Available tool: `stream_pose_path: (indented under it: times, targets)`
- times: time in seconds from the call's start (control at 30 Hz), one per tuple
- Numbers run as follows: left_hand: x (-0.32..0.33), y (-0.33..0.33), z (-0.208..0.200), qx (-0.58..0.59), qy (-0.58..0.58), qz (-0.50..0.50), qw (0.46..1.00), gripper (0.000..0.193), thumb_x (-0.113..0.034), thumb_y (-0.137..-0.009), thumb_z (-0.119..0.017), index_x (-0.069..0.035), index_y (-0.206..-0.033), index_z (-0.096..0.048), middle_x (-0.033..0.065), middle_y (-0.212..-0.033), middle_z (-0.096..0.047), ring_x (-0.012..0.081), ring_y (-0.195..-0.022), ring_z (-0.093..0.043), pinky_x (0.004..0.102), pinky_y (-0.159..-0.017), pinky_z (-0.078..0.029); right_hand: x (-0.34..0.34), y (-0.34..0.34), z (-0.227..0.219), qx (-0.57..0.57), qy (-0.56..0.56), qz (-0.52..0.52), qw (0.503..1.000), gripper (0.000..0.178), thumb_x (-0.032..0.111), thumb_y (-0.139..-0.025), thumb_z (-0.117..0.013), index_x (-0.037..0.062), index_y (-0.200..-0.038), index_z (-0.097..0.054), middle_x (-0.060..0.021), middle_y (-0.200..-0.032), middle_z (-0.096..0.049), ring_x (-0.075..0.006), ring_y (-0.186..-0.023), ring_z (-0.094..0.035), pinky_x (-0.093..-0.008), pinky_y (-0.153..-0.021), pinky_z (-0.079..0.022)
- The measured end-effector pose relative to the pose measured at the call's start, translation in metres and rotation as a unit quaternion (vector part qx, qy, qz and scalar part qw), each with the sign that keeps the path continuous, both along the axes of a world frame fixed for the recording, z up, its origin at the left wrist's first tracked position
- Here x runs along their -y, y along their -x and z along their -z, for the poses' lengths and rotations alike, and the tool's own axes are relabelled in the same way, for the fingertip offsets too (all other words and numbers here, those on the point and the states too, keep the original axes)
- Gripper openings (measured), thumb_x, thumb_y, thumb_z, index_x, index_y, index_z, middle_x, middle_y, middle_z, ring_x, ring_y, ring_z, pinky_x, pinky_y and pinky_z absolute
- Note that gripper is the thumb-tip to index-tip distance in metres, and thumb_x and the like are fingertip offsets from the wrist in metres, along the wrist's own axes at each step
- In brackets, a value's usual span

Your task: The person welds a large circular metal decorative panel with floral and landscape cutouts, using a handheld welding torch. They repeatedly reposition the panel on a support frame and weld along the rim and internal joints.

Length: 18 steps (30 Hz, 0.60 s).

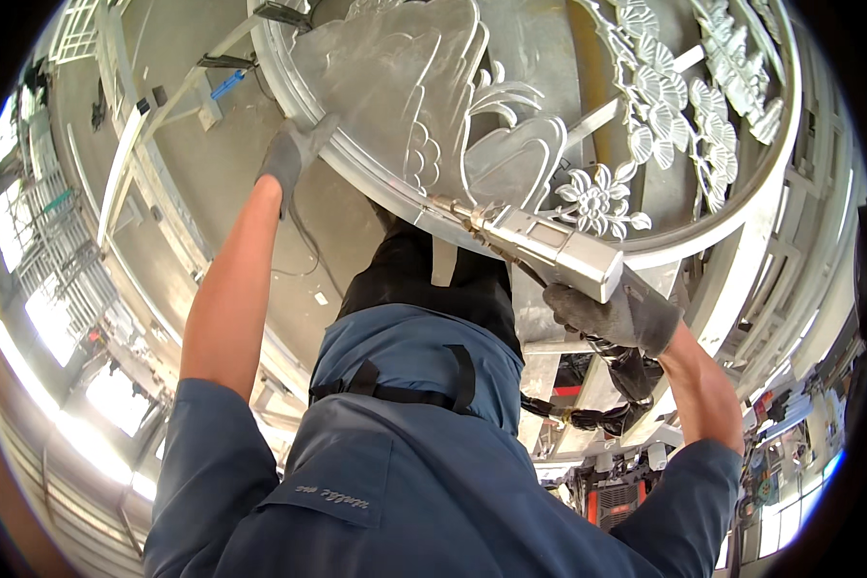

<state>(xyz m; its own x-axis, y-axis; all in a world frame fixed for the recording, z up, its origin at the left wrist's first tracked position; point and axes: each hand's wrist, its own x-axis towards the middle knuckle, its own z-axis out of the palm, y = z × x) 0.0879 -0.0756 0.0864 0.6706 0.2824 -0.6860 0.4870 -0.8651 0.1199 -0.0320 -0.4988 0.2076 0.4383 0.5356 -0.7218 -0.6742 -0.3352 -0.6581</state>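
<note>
A large round metal frame with cut-out relief work fills the upper middle of the view. At its left edge, my left hand in a grey glove is closed on the rim, thumb over the top. My gloved right hand grips a silver, boxy handheld welding gun from below. The gun's narrow nozzle points left, with its tip at the near rim. Raised metal flowers and a smooth rounded relief plate sit inside the frame. The gun's trigger is hidden.
A black clamp is at the frame's upper left, near a blue-handled tool. Black wrapped cables hang below my right hand. Metal bars stand at left. A red and black machine is at lower right.
</note>
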Motion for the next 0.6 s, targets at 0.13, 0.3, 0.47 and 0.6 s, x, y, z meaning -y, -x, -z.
stream_pose_path:
  times: [0.13,0.3,0.47,0.6]
  targets:
    - [-0.01,-0.003,0.029,0.013,0.055,-0.084,0.995,0.087,-0.054,-0.086,-0.073,0.018,-0.127,-0.047,0.0283,-0.127,-0.062,0.0313,-0.113,-0.064,0.0373,-0.096,-0.051,0.032,0.009,0.009,0.022,-0.035,0.032,0.999,0.031,0.02,-0.101,-0.062,0.0003,-0.124,-0.056,-0.0069,-0.08,-0.065,-0.0146,-0.067,-0.063,-0.0315,-0.057,-0.051]
    - [-0.014,0.007,0.038,0.034,0.052,-0.088,0.994,0.079,-0.049,-0.089,-0.073,0.018,-0.123,-0.049,0.0253,-0.12,-0.065,0.0278,-0.106,-0.066,0.0368,-0.091,-0.053,0.114,0.019,-0.039,-0.024,0.022,0.125,0.992,0.03,0.017,-0.1,-0.06,-0.0063,-0.119,-0.056,-0.0143,-0.081,-0.066,-0.0195,-0.069,-0.064,-0.0328,-0.063,-0.052]
    - [-0.018,0.002,0.042,0.044,0.044,-0.076,0.995,0.071,-0.045,-0.091,-0.073,0.017,-0.119,-0.052,0.0224,-0.113,-0.068,0.0242,-0.1,-0.068,0.0362,-0.086,-0.055,0.14,0.011,-0.093,-0.133,0.109,0.11,0.979,0.025,0.02,-0.099,-0.061,-0.0032,-0.11,-0.063,-0.0118,-0.076,-0.067,-0.019,-0.064,-0.064,-0.0312,-0.056,-0.051]
    - [-0.031,0.01,0.053,0.072,0.188,-0.13,0.971,0.068,-0.049,-0.091,-0.073,0.015,-0.109,-0.059,0.022,-0.11,-0.069,0.0236,-0.097,-0.068,0.0361,-0.083,-0.056,0.102,-0.002,-0.056,-0.019,0.042,-0.063,0.997,0.027,0.016,-0.091,-0.071,-0.0019,-0.11,-0.065,-0.0093,-0.077,-0.069,-0.019,-0.064,-0.066,-0.0332,-0.053,-0.05]
